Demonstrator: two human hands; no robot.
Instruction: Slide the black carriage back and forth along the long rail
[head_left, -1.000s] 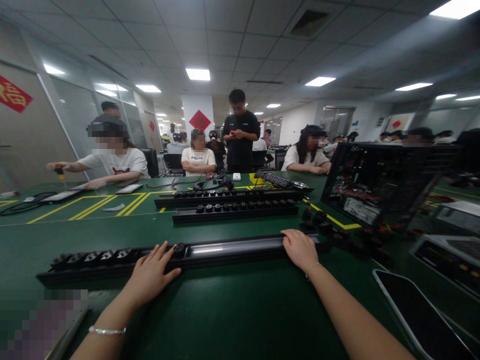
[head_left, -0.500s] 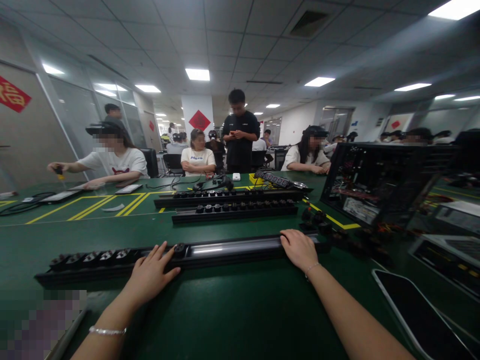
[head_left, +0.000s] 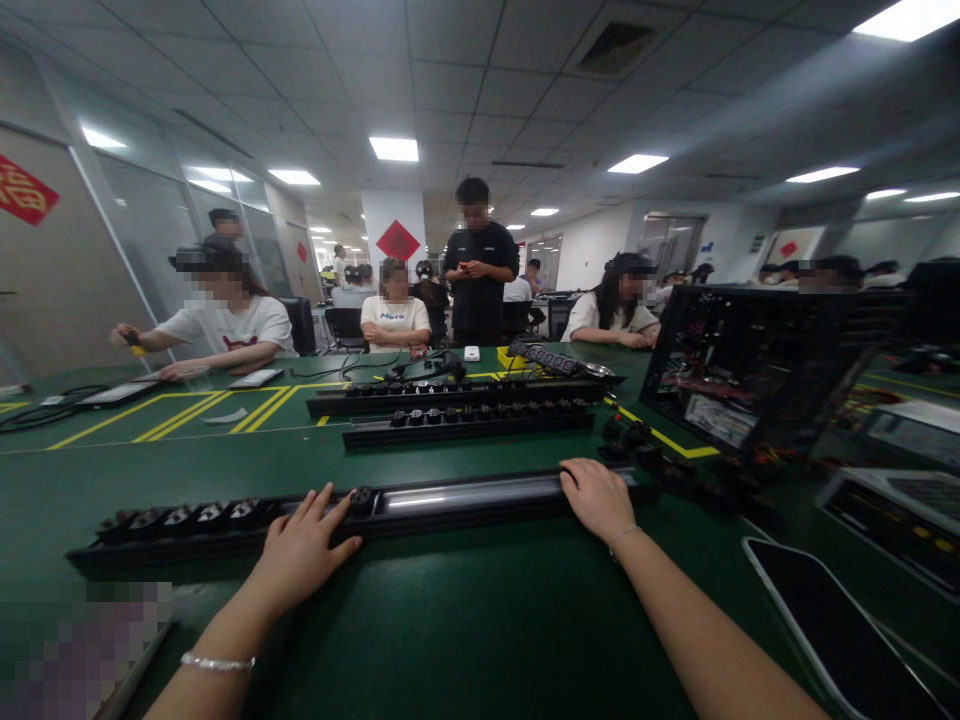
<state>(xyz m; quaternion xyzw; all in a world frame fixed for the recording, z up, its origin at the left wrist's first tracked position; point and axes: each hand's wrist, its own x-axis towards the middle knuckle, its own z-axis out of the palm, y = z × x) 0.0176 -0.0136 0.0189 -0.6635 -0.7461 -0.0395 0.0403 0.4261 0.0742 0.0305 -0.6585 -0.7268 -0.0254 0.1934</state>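
A long black power strip rail (head_left: 465,497) lies across the green table (head_left: 465,620) in front of me, with several socket modules (head_left: 187,517) seated in its left part. My left hand (head_left: 300,550) rests flat on the rail's near edge, fingers spread, fingertips beside one socket module (head_left: 361,496). My right hand (head_left: 596,497) lies over the rail further right, fingers curled on top of it. Loose black socket modules (head_left: 637,440) sit just beyond the rail's right end.
Two more black rails (head_left: 469,422) with sockets lie further back. An open black computer case (head_left: 757,365) stands at the right, a dark phone (head_left: 832,625) lies near right. Several seated people and one standing person (head_left: 478,265) are across the table.
My hands stay on the rail; the left hand has shifted very slightly. The person at the far left has drawn an arm with a yellow tool inward.
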